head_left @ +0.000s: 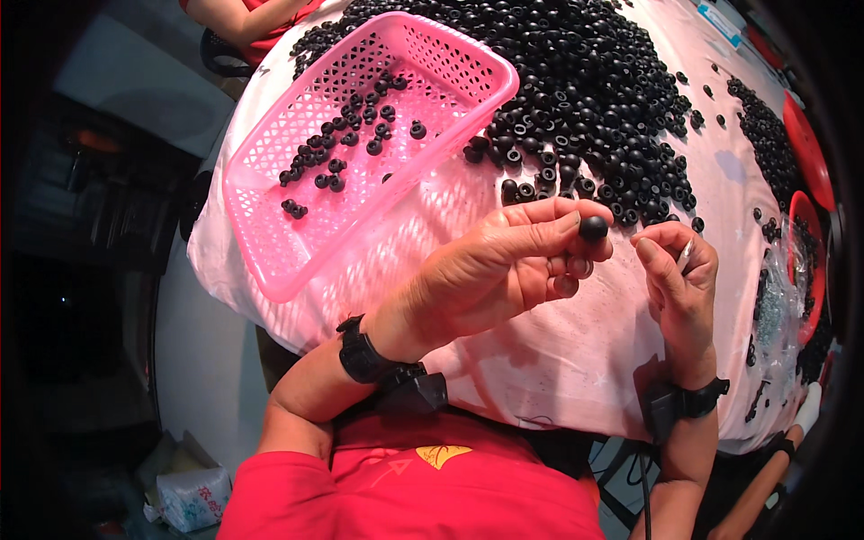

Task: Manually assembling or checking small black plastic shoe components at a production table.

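Observation:
My left hand (504, 261) pinches a small round black piece (593, 229), smooth and ball-shaped, between thumb and forefinger over the table. Close on its right is my right hand (681, 279), fingers curled in, with a small pale, pointed thing (686, 256) showing between them; its kind cannot be made out. The two hands are slightly apart. Beyond them spreads a large heap of black ring-shaped pieces (576, 81), many with a hole. Left of the heap, a pink perforated plastic basket (441, 54) holds several black pieces (337, 135).
A pale cloth (558, 351) covers the table. Red trays (805, 148), more black pieces (765, 135) and a clear plastic bag (778, 297) lie along the right side. Another person's arm (236, 18) is at the far left, and another forearm (765, 486) at the lower right.

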A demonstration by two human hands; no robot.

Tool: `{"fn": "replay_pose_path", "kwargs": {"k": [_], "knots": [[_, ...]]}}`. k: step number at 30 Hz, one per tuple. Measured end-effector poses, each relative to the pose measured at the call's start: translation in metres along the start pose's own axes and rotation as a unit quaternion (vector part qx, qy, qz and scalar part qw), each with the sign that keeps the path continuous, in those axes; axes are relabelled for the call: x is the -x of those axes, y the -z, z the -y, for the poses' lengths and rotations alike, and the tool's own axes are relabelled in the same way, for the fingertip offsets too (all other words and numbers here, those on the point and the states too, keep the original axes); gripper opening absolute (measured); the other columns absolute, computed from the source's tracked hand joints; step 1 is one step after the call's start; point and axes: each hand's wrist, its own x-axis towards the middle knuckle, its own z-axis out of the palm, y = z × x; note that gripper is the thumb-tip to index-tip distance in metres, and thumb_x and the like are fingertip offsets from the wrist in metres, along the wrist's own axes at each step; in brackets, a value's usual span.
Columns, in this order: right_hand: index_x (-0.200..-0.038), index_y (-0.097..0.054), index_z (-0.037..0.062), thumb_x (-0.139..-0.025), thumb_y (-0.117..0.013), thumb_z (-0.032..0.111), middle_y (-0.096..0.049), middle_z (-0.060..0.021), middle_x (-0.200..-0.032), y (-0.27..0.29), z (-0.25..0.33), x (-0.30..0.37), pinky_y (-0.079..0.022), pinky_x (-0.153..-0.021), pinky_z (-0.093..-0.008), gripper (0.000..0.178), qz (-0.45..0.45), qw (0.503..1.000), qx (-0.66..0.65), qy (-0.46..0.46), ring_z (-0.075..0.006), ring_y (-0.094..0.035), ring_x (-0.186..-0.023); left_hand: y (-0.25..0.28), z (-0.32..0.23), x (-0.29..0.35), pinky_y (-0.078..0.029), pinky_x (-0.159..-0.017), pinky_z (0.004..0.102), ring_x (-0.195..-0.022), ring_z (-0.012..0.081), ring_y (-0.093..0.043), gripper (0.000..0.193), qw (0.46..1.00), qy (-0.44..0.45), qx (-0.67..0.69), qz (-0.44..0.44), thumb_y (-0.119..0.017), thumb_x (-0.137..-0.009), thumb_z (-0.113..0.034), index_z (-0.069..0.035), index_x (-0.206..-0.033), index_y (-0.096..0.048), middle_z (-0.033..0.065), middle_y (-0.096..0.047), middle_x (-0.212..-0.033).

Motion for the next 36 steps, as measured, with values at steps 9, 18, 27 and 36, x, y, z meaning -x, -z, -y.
{"fn": "replay_pose_path", "kwargs": {"k": [9, 18, 27, 36], "knots": [[-0.087, -0.066, 0.0017, -0.086, -0.068, 0.013, -0.054, 0.0074, -0.067, -0.001, -0.004, -0.003, -0.032, -0.053, -0.0147, 0.012, 0.016, 0.999, 0.031, 0.004, 0.0007, -0.043, -0.059, -0.007, -0.019, 0.005, -0.046, -0.076, 0.0239, -0.086, 0.0118, -0.054, 0.036, 0.997, -0.076, -0.001, 0.013, -0.056, -0.093, -0.020, -0.004, -0.125, -0.051, 0.0061, -0.060, -0.106], [-0.086, -0.066, 0.0016, -0.086, -0.067, 0.010, -0.054, 0.0071, -0.068, 0.001, -0.009, -0.004, -0.033, -0.054, -0.0155, 0.009, -0.036, 0.995, 0.069, 0.065, -0.0003, -0.044, -0.060, -0.026, -0.091, 0.020, -0.049, -0.080, 0.0283, -0.091, 0.0167, -0.055, 0.048, 0.943, -0.249, 0.219, 0.007, -0.054, -0.095, -0.023, 0.015, -0.122, -0.043, 0.0148, -0.056, -0.097], [-0.087, -0.066, 0.0002, -0.086, -0.066, 0.005, -0.057, 0.0059, -0.071, -0.004, -0.011, -0.009, -0.035, -0.056, -0.0158, 0.005, -0.053, 0.986, 0.110, 0.115, -0.0010, -0.047, -0.063, 0.003, -0.010, -0.042, -0.050, -0.070, 0.0262, -0.078, 0.0156, -0.062, 0.026, 0.732, -0.212, -0.643, -0.075, -0.064, -0.086, -0.012, 0.000, -0.109, -0.064, 0.0086, -0.065, -0.089], [-0.087, -0.066, -0.0004, -0.086, -0.065, 0.004, -0.057, 0.0053, -0.072, 0.001, -0.020, -0.011, -0.036, -0.057, -0.0162, 0.004, -0.047, 0.984, 0.109, 0.133, -0.0016, -0.046, -0.063, 0.012, 0.009, -0.063, -0.050, -0.071, 0.0396, -0.081, 0.0320, -0.062, 0.011, 0.500, -0.224, -0.824, -0.145, -0.064, -0.075, -0.007, -0.003, -0.085, -0.063, 0.0147, -0.060, -0.086]]}}
